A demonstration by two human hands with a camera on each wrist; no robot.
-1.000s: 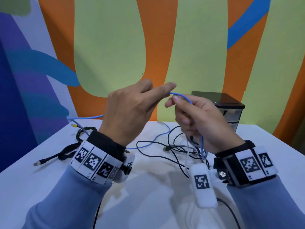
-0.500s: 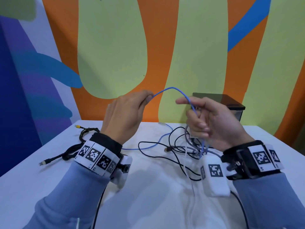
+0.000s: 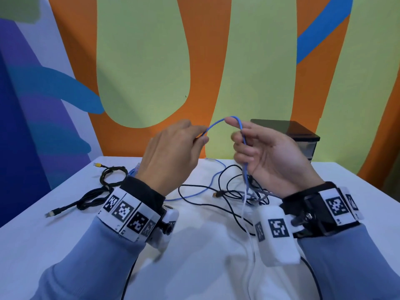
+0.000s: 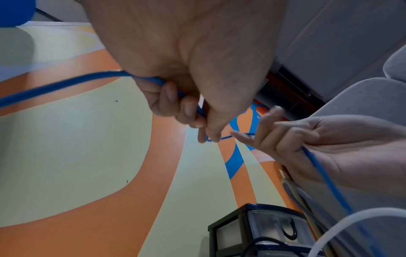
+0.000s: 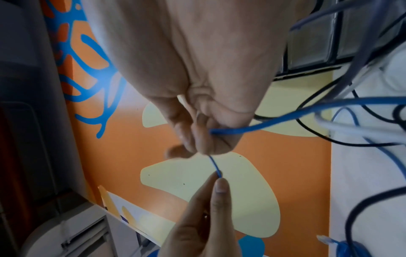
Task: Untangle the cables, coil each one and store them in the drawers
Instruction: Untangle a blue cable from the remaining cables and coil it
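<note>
A thin blue cable [image 3: 218,122] arches in the air between my two hands above the white table [image 3: 65,234]. My left hand [image 3: 200,138] pinches it at the fingertips; in the left wrist view its curled fingers [image 4: 171,93] wrap the blue cable [image 4: 66,83]. My right hand [image 3: 238,135] holds the same cable, which runs over the index finger and down through the curled fingers into the tangle of black cables [image 3: 227,191]. The right wrist view shows the blue cable [image 5: 285,118] leaving my right hand [image 5: 208,139] and the left fingertips [image 5: 220,184] pinching it.
A black drawer unit [image 3: 303,139] with translucent drawers stands at the back right of the table. A black braided cable [image 3: 104,185] with a yellow-tipped plug [image 3: 97,165] lies at the left. A white cable [image 3: 246,213] hangs toward the front edge. The painted wall rises behind.
The hands parted from fingertip contact, drawing a blue arch between them, then closed in slightly. The cable's loose end on the table slid in from the far left toward my left wrist.
</note>
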